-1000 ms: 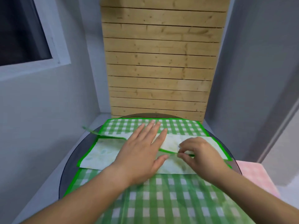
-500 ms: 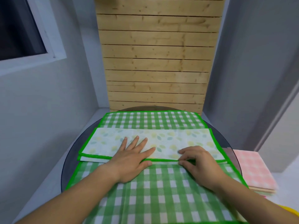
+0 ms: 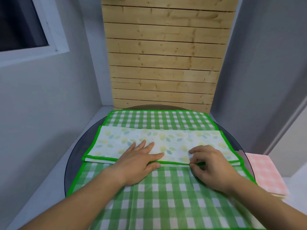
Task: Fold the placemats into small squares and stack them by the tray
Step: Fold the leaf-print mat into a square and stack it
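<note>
Pinching with thumb and first finger, the right hand (image 3: 211,166) holds the green near edge of the long folded placemat with pale leaf print (image 3: 174,140). Its other fingers are curled. At 9 o'clock from it, the left hand (image 3: 139,161) lies flat with fingers spread, pressing down on the same placemat. That placemat lies across the middle of a big green and white checked cloth (image 3: 157,196) on the round dark glass table (image 3: 74,156). At 3 o'clock, just past the table rim, sits a stack of folded pink checked cloths (image 3: 264,173).
</note>
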A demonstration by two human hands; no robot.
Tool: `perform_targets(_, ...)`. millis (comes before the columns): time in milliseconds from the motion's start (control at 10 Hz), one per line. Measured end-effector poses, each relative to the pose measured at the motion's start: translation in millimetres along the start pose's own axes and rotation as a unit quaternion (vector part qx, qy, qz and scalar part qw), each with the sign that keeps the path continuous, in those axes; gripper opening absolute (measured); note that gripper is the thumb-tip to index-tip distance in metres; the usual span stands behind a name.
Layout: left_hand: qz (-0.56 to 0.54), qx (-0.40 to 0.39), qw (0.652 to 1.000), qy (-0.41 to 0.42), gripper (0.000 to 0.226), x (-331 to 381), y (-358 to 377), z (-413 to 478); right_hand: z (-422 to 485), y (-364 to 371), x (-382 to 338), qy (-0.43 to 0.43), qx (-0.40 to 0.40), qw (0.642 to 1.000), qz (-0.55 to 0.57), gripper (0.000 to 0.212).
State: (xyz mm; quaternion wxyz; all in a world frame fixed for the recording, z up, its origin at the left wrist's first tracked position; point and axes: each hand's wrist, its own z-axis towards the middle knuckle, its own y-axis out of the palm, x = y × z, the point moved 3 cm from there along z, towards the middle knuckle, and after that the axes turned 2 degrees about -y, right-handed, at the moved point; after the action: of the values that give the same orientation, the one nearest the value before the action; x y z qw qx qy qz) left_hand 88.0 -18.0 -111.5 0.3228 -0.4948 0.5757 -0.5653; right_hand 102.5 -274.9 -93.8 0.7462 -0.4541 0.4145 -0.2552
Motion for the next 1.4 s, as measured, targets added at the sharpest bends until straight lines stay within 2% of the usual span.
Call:
perform_targets(200,-0.006,0.014,1.000,-0.003,0.048,3,-1,-2,47,2,-28,0.019,-0.017,1.000,-0.007,0.039)
perform_targets(300,0.018,0.019,1.000,-0.004,0.049,5,-2,-2,84,29,-35,0.014,-0.111,0.992,-0.058,0.057)
perform_targets(400,0.013,0.021,1.000,-0.005,0.050,5,-3,-3,97,54,-29,0.033,-0.153,0.983,-0.091,0.062)
perform_targets(500,0.014,0.018,1.000,-0.007,0.056,5,-4,-4,91,65,-24,0.034,-0.152,0.982,-0.108,0.062)
perform_targets(700,0.021,0.150,0.987,-0.060,0.032,5,-30,26,91,66,-24,0.035,-0.147,0.980,-0.127,0.060)
perform_targets(800,-0.018,0.101,0.994,-0.046,0.061,2,-30,57,92,66,-24,0.032,-0.143,0.981,-0.125,0.060)
perform_targets(900,-0.039,0.038,0.997,-0.046,0.063,-3,-22,75,93,67,-22,0.033,-0.142,0.982,-0.121,0.059)
perform_targets(1100,-0.048,0.042,0.982,-0.176,0.069,-39,-10,59,93,68,-21,0.032,-0.153,0.979,-0.127,0.059)
perform_targets(1300,-0.026,0.052,0.948,-0.312,0.077,-111,-22,23,92,65,-21,0.031,-0.163,0.978,-0.127,0.059)
perform_targets(1400,-0.002,0.031,0.941,-0.337,0.078,-117,-25,19,92,65,-22,0.031,-0.165,0.978,-0.127,0.058)
